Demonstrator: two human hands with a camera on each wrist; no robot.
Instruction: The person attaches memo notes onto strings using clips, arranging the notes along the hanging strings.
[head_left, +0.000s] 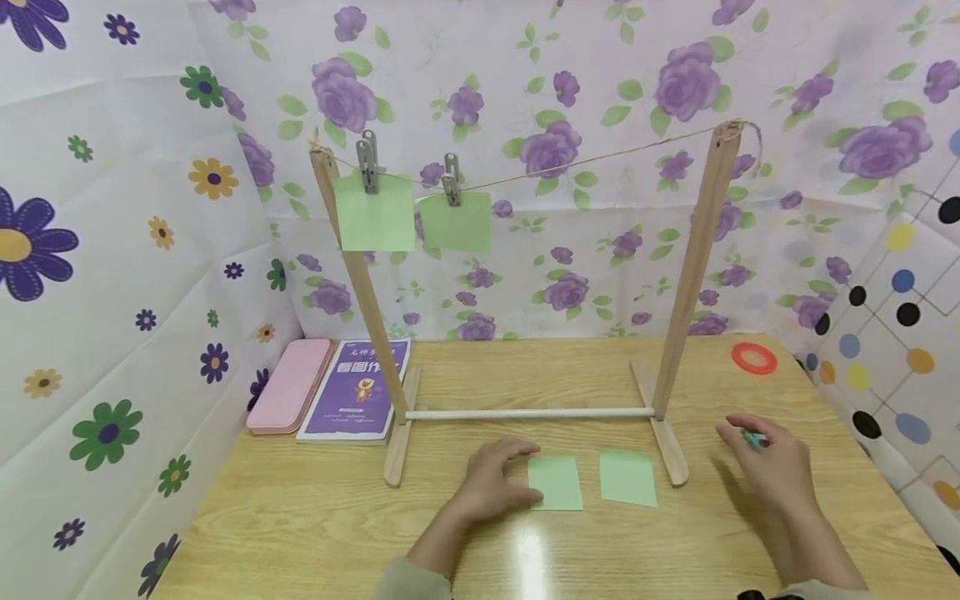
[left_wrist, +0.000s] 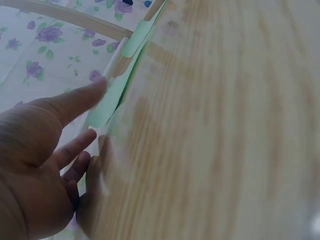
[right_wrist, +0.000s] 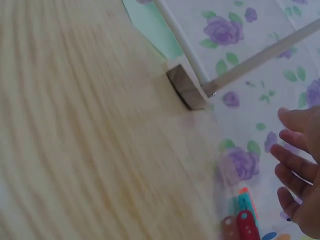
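Observation:
My left hand [head_left: 491,479] is at the left edge of a light green paper square [head_left: 555,483] on the table. Its thumb and fingers are spread and grip nothing; whether the thumb touches the paper, I cannot tell. A second green square [head_left: 627,477] lies to the right. Over the table at the right, my right hand [head_left: 776,467] hovers with loosely bent fingers, beside a teal clip [right_wrist: 245,202] and a red clip [right_wrist: 247,227]. Two grey clips, one left [head_left: 368,162] and one right [head_left: 451,179], hold green squares [head_left: 377,217] on a string.
The string runs between two wooden posts [head_left: 697,267], joined low down by a white bar [head_left: 525,413]. A pink case [head_left: 291,387] and a purple book [head_left: 352,408] lie at the left. Far right is a red ring [head_left: 737,357]. Patterned cloth [head_left: 562,283] stands behind.

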